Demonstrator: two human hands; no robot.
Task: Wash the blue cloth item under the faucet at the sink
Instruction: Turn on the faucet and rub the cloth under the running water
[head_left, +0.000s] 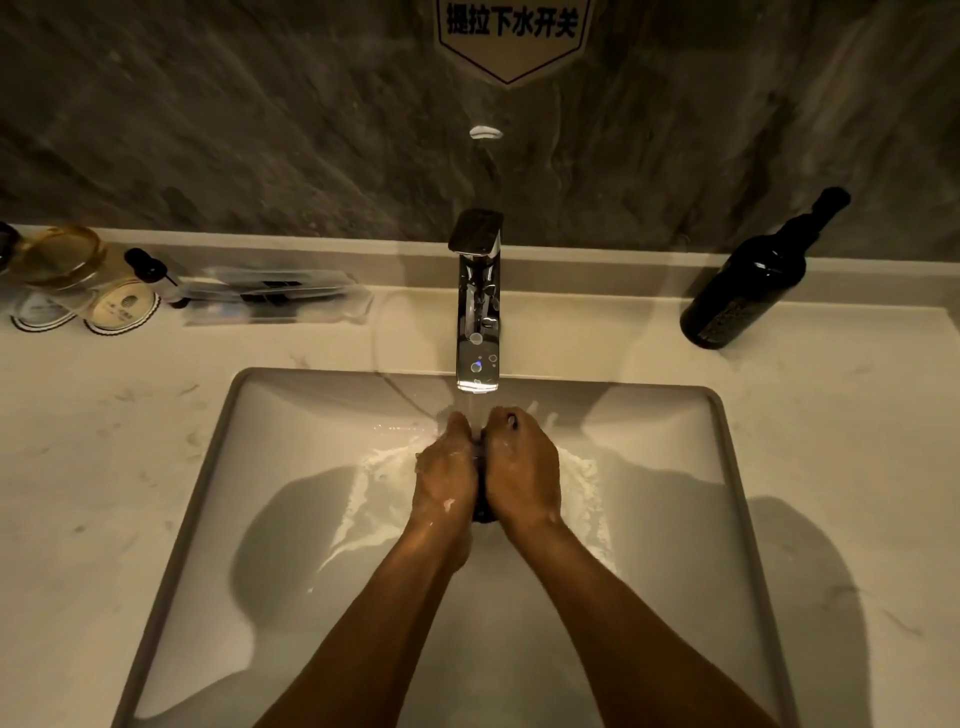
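Water runs from the chrome faucet (478, 312) into the white sink (218, 467). Directly under the stream, my left hand (448, 470) and my right hand (522, 467) are pressed together, both wet with soap suds. Between the palms only a thin dark strip of the blue cloth item (480, 486) shows; the rest of it is hidden by the hands. Both hands are closed around it. Foamy water spreads over the basin floor on either side of the hands.
A dark bottle (753, 275) leans on the counter at the back right. At the back left stand a glass jar (67, 260), round paper coasters (122, 312), a small dropper bottle (153, 270) and a clear packet (275, 296). A sign (511, 36) hangs on the stone wall.
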